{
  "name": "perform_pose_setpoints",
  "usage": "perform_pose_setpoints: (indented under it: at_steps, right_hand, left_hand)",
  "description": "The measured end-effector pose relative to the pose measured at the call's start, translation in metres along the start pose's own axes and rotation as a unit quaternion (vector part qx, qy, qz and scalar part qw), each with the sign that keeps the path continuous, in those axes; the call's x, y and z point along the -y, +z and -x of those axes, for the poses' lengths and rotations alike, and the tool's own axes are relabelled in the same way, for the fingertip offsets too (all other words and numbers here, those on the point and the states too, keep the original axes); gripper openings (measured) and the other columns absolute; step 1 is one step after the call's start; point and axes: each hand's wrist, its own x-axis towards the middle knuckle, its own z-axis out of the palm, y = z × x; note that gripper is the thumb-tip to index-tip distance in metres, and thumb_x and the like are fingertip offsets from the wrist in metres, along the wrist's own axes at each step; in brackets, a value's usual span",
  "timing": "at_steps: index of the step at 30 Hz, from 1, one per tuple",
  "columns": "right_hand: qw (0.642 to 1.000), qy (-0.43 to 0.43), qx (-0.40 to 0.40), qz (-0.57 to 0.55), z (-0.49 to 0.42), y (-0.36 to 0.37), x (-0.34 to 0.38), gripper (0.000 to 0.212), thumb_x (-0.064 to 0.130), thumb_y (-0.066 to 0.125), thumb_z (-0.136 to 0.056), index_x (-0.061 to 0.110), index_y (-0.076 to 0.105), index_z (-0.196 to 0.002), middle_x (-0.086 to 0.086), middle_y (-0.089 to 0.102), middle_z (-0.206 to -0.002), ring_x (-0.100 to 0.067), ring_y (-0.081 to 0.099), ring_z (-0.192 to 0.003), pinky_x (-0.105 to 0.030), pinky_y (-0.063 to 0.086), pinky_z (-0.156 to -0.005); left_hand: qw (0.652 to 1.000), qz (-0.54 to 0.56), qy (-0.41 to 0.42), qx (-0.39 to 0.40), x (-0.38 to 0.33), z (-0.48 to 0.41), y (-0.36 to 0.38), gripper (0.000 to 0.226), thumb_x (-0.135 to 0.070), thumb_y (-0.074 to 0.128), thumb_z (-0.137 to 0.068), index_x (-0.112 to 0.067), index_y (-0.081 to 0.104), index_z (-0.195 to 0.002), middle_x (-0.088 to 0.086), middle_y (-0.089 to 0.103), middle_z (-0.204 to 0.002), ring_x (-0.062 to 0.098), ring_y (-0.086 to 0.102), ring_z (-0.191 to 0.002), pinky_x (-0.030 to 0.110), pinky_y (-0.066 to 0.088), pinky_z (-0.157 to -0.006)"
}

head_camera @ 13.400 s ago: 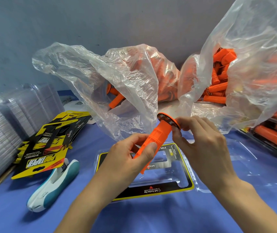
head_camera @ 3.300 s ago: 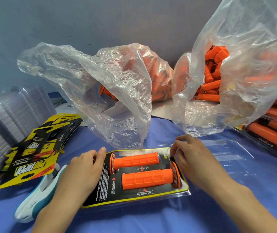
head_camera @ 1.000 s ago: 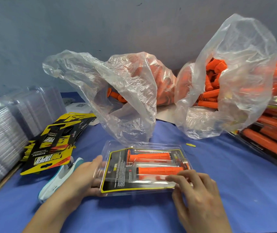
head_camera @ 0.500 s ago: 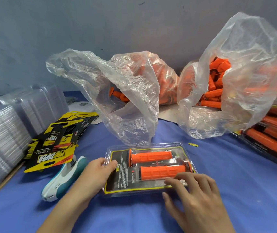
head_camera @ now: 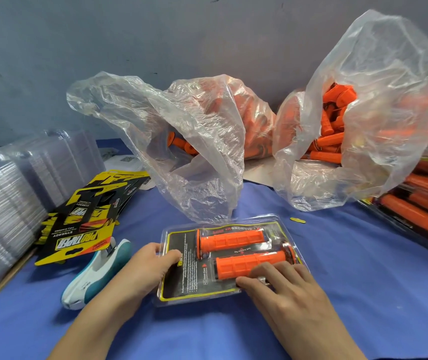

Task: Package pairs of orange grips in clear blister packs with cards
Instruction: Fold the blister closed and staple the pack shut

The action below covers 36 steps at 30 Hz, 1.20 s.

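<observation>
Lying flat on the blue cloth-covered table [head_camera: 350,281], in the lower middle of the frame, is a closed clear plastic blister pack [head_camera: 181,300]. Inside it sits a black card with a yellow border [head_camera: 181,240] and two orange ribbed rubber grips, set parallel and crosswise. The upper grip [head_camera: 232,240] sits a little further left than the lower grip [head_camera: 241,265].

The left hand [head_camera: 142,271] holds the pack by its left edge, with the thumb curled over the top. Its other fingers are mostly hidden under the edge. The right hand [head_camera: 285,289] lies spread on the pack's lower right part. Its fingers are nearly straight and press down on the clear cover over the lower grip's right end, clasping nothing.

Just left of the left hand a white and teal stapler [head_camera: 96,274] lies on the cloth. Above it is a fanned pile of yellow and black printed cards [head_camera: 83,229]. Stacks of empty clear blister shells [head_camera: 13,190] fill the left edge.

Behind the pack a crumpled clear plastic bag [head_camera: 194,141] stands open with orange grips inside. A second clear bag of grips [head_camera: 363,113] rises at the upper right. Finished packs of orange grips [head_camera: 420,203] are piled along the right edge. A small yellow scrap [head_camera: 298,220] lies just beyond the pack's upper right corner.
</observation>
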Motion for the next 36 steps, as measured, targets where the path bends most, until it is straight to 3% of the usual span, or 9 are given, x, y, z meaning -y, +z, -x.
perform_pose_setpoints:
  at_steps: [4, 7, 10, 13, 16, 20, 24, 29, 36]
  right_hand:
    - [1.000, -0.003, -0.002, -0.001, 0.001, -0.003, 0.000, 0.028, 0.014, 0.052, -0.087, 0.029, 0.075, -0.090, 0.009, 0.065, -0.083, -0.018, 0.061, -0.067, -0.031, 0.045, -0.063]
    - [1.000, -0.003, -0.003, -0.007, 0.001, -0.004, 0.001, 0.028, 0.014, 0.051, -0.087, 0.028, 0.076, -0.089, 0.010, 0.066, -0.082, -0.017, 0.062, -0.067, -0.030, 0.044, -0.065]
    - [1.000, 0.002, -0.005, -0.012, -0.001, -0.006, 0.000, 0.031, 0.014, 0.048, -0.088, 0.028, 0.077, -0.089, 0.011, 0.067, -0.082, -0.016, 0.062, -0.068, -0.029, 0.041, -0.069]
    - [1.000, 0.008, 0.012, -0.018, -0.002, -0.009, -0.002, 0.032, 0.014, 0.048, -0.087, 0.028, 0.076, -0.093, 0.011, 0.067, -0.085, -0.016, 0.062, -0.071, -0.029, 0.046, -0.068]
    - [0.998, 0.011, 0.042, -0.035, -0.001, -0.009, -0.005, 0.030, 0.015, 0.050, -0.087, 0.028, 0.074, -0.100, 0.012, 0.066, -0.088, -0.017, 0.061, -0.073, -0.031, 0.052, -0.065]
    - [0.997, 0.029, 0.057, -0.054, 0.005, -0.006, -0.003, 0.021, 0.012, 0.067, -0.083, 0.028, 0.071, -0.097, 0.009, 0.062, -0.087, -0.017, 0.058, -0.073, -0.030, 0.051, -0.063]
    - [0.996, 0.054, 0.052, -0.054, 0.004, -0.004, -0.001, 0.012, 0.017, 0.072, -0.084, 0.026, 0.068, -0.090, 0.006, 0.056, -0.081, -0.018, 0.052, -0.070, -0.031, 0.047, -0.062]
    - [0.993, 0.066, 0.087, -0.034, 0.005, -0.007, -0.003, 0.026, 0.012, 0.084, -0.073, 0.026, 0.065, -0.085, 0.007, 0.049, -0.078, -0.017, 0.048, -0.070, -0.029, 0.036, -0.067]
    - [0.988, 0.111, 0.093, -0.052, 0.004, -0.015, -0.014, 0.020, 0.014, 0.083, -0.076, 0.024, 0.065, -0.079, 0.008, 0.053, -0.078, -0.016, 0.051, -0.068, -0.025, 0.043, -0.057]
  left_hand:
    - [0.995, -0.071, 0.039, -0.056, -0.003, 0.002, 0.003, 0.019, -0.028, 0.060, -0.091, -0.020, 0.060, -0.108, -0.001, 0.071, -0.077, 0.015, 0.067, -0.071, 0.032, 0.052, -0.072]
    - [0.973, -0.154, 0.114, -0.127, -0.001, 0.010, 0.006, 0.036, -0.030, 0.058, -0.094, -0.021, 0.048, -0.128, 0.001, 0.064, -0.104, 0.024, 0.064, -0.094, 0.039, 0.048, -0.086]
    - [0.858, -0.273, 0.367, -0.231, -0.003, 0.028, 0.007, 0.025, -0.029, 0.053, -0.096, -0.024, 0.053, -0.121, -0.003, 0.055, -0.108, 0.022, 0.058, -0.097, 0.042, 0.046, -0.086]
    - [0.761, -0.326, 0.540, -0.152, -0.004, 0.048, 0.022, 0.011, -0.034, 0.052, -0.093, -0.028, 0.061, -0.098, -0.011, 0.056, -0.095, 0.015, 0.055, -0.088, 0.034, 0.043, -0.079]
    - [0.699, -0.406, 0.585, -0.065, 0.006, 0.053, 0.039, 0.016, -0.038, 0.059, -0.089, -0.027, 0.067, -0.097, -0.008, 0.059, -0.093, 0.017, 0.057, -0.084, 0.036, 0.049, -0.075]
    - [0.652, -0.441, 0.610, -0.093, 0.009, 0.050, 0.047, 0.014, -0.032, 0.056, -0.091, -0.025, 0.067, -0.087, -0.006, 0.058, -0.080, 0.019, 0.057, -0.070, 0.033, 0.048, -0.066]
    - [0.643, -0.435, 0.619, -0.118, 0.008, 0.052, 0.051, 0.022, -0.027, 0.052, -0.098, -0.022, 0.065, -0.081, -0.004, 0.055, -0.074, 0.021, 0.054, -0.065, 0.035, 0.048, -0.059]
    - [0.655, -0.429, 0.614, -0.100, 0.005, 0.052, 0.046, 0.022, -0.029, 0.055, -0.097, -0.022, 0.066, -0.079, -0.006, 0.058, -0.076, 0.019, 0.057, -0.068, 0.033, 0.050, -0.061]
    - [0.672, -0.426, 0.598, -0.095, 0.009, 0.042, 0.022, 0.021, -0.031, 0.054, -0.093, -0.021, 0.064, -0.077, -0.009, 0.058, -0.078, 0.018, 0.058, -0.072, 0.032, 0.045, -0.069]
